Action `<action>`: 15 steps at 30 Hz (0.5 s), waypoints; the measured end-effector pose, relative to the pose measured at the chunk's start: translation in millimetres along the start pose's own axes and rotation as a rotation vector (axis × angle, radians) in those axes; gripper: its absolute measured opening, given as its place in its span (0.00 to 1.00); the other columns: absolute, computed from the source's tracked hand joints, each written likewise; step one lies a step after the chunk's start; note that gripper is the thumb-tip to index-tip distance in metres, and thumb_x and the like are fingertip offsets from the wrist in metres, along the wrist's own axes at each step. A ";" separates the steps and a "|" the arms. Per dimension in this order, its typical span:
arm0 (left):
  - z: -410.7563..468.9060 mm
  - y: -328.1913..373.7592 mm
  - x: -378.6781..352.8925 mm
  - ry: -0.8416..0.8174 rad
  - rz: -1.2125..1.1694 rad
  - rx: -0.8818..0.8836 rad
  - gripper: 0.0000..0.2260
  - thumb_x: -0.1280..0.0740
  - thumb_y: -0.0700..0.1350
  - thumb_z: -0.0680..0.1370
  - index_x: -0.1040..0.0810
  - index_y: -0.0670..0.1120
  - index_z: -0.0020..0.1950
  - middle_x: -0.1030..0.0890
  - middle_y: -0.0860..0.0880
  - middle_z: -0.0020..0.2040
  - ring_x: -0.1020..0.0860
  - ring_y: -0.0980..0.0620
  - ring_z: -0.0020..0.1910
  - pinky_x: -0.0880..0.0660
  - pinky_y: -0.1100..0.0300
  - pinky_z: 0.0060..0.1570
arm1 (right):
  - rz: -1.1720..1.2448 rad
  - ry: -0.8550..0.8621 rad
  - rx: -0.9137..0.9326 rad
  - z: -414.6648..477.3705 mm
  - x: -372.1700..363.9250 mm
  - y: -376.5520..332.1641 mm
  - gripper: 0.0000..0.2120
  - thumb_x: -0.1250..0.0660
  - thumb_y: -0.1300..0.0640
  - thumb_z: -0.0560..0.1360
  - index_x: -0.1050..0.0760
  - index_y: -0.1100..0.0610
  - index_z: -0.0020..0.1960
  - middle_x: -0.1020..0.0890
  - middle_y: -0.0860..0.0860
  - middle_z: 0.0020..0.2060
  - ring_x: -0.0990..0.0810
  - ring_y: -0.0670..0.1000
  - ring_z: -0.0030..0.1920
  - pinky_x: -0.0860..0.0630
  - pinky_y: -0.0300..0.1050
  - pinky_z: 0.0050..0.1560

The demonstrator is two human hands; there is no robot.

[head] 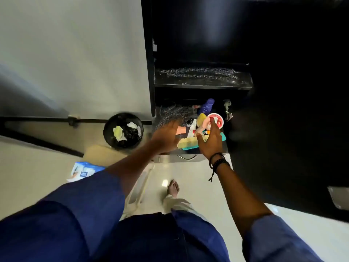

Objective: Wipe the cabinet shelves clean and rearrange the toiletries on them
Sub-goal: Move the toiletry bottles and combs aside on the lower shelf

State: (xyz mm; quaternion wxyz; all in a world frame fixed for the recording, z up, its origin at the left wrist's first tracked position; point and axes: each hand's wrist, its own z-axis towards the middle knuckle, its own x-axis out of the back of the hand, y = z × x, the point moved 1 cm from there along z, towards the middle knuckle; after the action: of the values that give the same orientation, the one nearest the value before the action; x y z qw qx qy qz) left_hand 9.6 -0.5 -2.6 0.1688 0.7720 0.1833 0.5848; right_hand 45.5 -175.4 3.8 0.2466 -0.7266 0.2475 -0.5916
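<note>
The black cabinet's upper shelf point(202, 77) is bare and streaked with pale marks. On the lower shelf point(170, 112) toiletries crowd the right side: a blue bottle point(208, 105), a red and white round tub point(219, 121), a yellow sponge point(201, 116), a pale comb point(186, 143) and a teal tray point(223, 137). My left hand point(166, 135) hovers, blurred, over the shelf's left part with fingers spread. My right hand point(211, 141) reaches over the tray, its straight index finger lying against the round tub.
A black waste bin point(123, 130) with crumpled paper stands on the floor left of the cabinet. A blue and white packet point(85, 171) lies on the pale floor. The dark open cabinet door point(283, 120) fills the right side. My foot point(172, 188) is below.
</note>
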 end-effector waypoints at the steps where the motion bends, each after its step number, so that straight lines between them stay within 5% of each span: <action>1: 4.7 -0.5 -2.4 -0.018 -0.001 0.026 0.30 0.38 0.49 0.79 0.46 0.43 0.77 0.38 0.41 0.75 0.36 0.43 0.72 0.38 0.48 0.69 | -0.035 -0.024 0.016 7.4 1.0 1.7 0.37 0.32 0.53 0.75 0.48 0.54 0.77 0.36 0.54 0.73 0.33 0.58 0.70 0.30 0.55 0.66; 9: 42.3 -15.9 -21.7 -0.082 0.020 0.154 0.28 0.32 0.47 0.75 0.38 0.44 0.73 0.30 0.42 0.69 0.31 0.43 0.69 0.28 0.45 0.63 | -0.198 -0.154 0.007 54.2 -5.9 10.3 0.31 0.32 0.54 0.75 0.39 0.48 0.74 0.39 0.58 0.74 0.33 0.63 0.69 0.29 0.59 0.65; 15: 73.8 -35.0 -38.7 -0.076 0.078 0.168 0.27 0.31 0.46 0.75 0.36 0.47 0.72 0.26 0.44 0.66 0.27 0.43 0.64 0.25 0.49 0.58 | -0.298 -0.153 0.074 69.1 -12.7 6.2 0.24 0.35 0.56 0.77 0.34 0.53 0.72 0.23 0.58 0.62 0.23 0.59 0.58 0.23 0.52 0.56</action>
State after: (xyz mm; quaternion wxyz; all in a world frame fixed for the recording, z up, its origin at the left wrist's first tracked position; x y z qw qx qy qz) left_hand 68.2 8.2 -70.9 0.0877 0.8116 0.1949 0.5437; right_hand 110.6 -167.3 -21.9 0.2007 -0.7885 0.0957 -0.5734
